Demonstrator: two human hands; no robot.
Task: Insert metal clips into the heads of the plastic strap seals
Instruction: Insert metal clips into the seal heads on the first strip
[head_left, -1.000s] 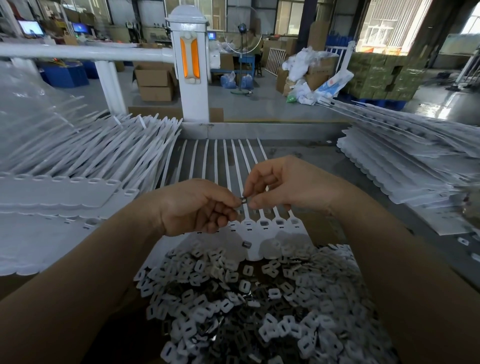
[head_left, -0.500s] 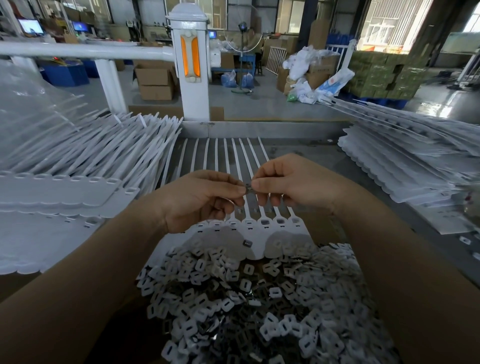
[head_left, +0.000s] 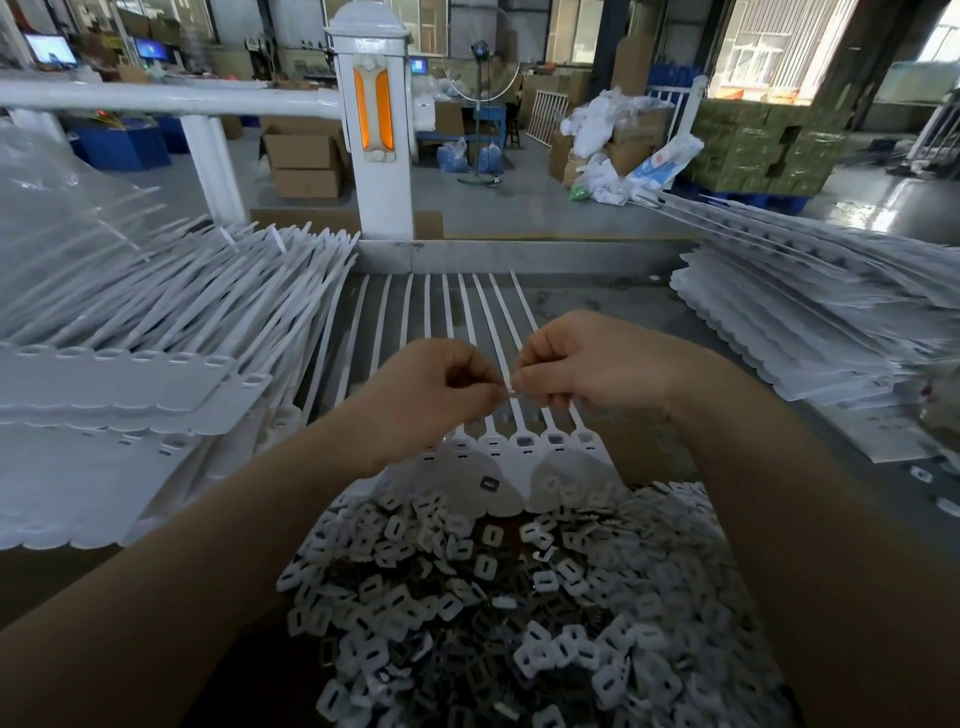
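A joined row of white plastic strap seals lies flat in front of me, tails pointing away, heads near the pile. Two heads on its right side show dark clips inside. My left hand and my right hand meet fingertip to fingertip above the straps, both pinching one small metal clip between them. A loose clip lies on the seals' flat tab. A big heap of metal clips and small white pieces fills the near foreground.
Stacks of white seal strips lie at the left and at the right. A grey metal ledge bounds the table's far side, with a white post and rail behind it. Boxes and bags stand on the factory floor.
Both hands have risen and moved away from me, further up over the strap tails, still pinching the small clip together. The seal row and the loose clip stay put.
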